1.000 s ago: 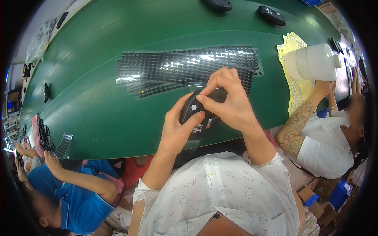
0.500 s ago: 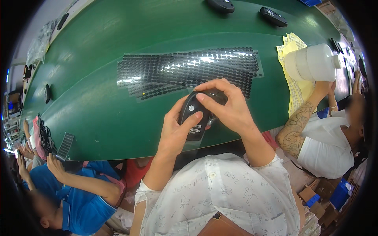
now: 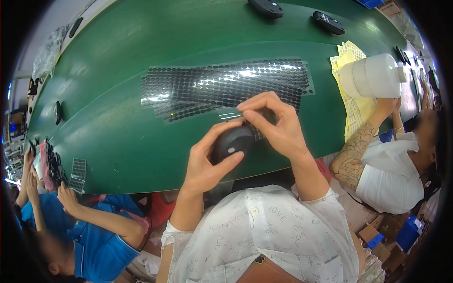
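Observation:
My left hand (image 3: 205, 162) is wrapped round a black computer mouse (image 3: 233, 144), thumb along its near side. The smooth top faces up, with a small pale round mark near its close end. Just to the right, my right hand (image 3: 278, 125) is closed in a pinch, fingertips close to the mouse's far end. It appears to grip a clear sheet with dark dots, mostly hidden behind the fingers; pale glints show beside the fingertips. Beyond both hands lie overlapping clear sheets of black oval stickers (image 3: 222, 85).
The green table (image 3: 108, 137) holds more mice, one (image 3: 266, 8) at the far edge and another (image 3: 329, 22) right of it. Yellow sticker sheets (image 3: 348, 106) and a white plastic bottle (image 3: 373, 75) stand to the right. Co-workers sit on both sides, one in a blue shirt (image 3: 106, 250).
The mouse has been turned from its labelled underside to its smooth top. My right hand has let go of it and shifted slightly away. At left, a co-worker's hands have moved.

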Demonstrator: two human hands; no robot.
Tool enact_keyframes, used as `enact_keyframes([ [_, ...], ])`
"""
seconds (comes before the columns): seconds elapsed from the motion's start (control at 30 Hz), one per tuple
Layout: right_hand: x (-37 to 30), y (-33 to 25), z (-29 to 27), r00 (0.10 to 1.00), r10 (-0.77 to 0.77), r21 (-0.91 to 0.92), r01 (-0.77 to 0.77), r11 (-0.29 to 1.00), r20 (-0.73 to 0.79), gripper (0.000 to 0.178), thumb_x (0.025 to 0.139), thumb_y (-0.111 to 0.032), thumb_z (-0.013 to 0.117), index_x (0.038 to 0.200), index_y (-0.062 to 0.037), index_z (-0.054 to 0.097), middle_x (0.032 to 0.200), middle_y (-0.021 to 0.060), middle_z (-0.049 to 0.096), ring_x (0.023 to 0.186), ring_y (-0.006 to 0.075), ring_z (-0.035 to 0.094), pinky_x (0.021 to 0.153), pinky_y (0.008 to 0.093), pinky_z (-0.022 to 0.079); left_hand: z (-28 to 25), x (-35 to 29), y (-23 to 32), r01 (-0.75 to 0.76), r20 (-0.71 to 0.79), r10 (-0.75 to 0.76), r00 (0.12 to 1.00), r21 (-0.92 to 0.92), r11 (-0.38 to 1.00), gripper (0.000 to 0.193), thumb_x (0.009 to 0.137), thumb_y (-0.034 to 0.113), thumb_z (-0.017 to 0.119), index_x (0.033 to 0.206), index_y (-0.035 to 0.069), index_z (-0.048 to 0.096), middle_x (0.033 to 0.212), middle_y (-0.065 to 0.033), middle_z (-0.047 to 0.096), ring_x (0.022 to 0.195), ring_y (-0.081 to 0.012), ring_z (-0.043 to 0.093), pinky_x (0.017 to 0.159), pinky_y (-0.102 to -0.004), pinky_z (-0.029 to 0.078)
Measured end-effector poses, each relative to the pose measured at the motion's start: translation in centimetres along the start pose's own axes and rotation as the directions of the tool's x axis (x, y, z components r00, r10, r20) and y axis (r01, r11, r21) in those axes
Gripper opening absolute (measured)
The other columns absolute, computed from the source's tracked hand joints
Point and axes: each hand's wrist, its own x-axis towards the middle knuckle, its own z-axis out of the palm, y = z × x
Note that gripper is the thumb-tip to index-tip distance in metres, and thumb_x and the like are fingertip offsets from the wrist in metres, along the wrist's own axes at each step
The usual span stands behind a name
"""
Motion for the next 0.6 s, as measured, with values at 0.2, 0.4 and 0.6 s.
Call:
enact_keyframes([
  [0.2, 0.4, -2.3, -1.0, 0.91, -0.319, -0.328, 0.395, 0.858, 0.264, 0.005, 0.083, -0.01, 0.074, 0.088, -0.0122, 0.074, 0.095, -0.003, 0.07, 0.098, 0.0168, 0.059, 0.093, 0.0343, 0.036, -0.3, -0.6, 1.3, -0.3, 0.192, 0.24, 0.951, 0.41, 0.861, 0.054, 0.071, -0.006, 0.077, 0.123, -0.001, 0.064, 0.122, -0.0168, 0.064, 0.112, -0.027, 0.064, 0.096, -0.0349, 0.05],
  [0.4, 0.7, -3.4, -1.4, 0.827, -0.393, -0.451, 0.552, 0.701, 0.402, 0.007, 0.079, -0.012, 0.076, 0.084, -0.0147, 0.073, 0.091, -0.0065, 0.067, 0.101, 0.0164, 0.056, 0.096, 0.0359, 0.03, 0.0, -0.8, 1.9, -0.341, 0.231, 0.259, 0.938, 0.483, 0.806, 0.052, 0.068, -0.008, 0.077, 0.119, -0.001, 0.067, 0.121, -0.0201, 0.066, 0.113, -0.0326, 0.065, 0.097, -0.0369, 0.05],
  [0.6, 0.5, -4.1, -1.5, 0.783, -0.426, -0.539, 0.622, 0.568, 0.454, 0.009, 0.076, -0.011, 0.076, 0.083, -0.0133, 0.069, 0.089, -0.005, 0.062, 0.102, 0.0192, 0.054, 0.096, 0.0396, 0.03, -0.1, -0.7, 1.6, -0.383, 0.269, 0.283, 0.921, 0.492, 0.781, 0.053, 0.067, -0.009, 0.076, 0.118, -0.003, 0.067, 0.121, -0.0233, 0.066, 0.115, -0.0345, 0.065, 0.097, -0.0377, 0.051],
])
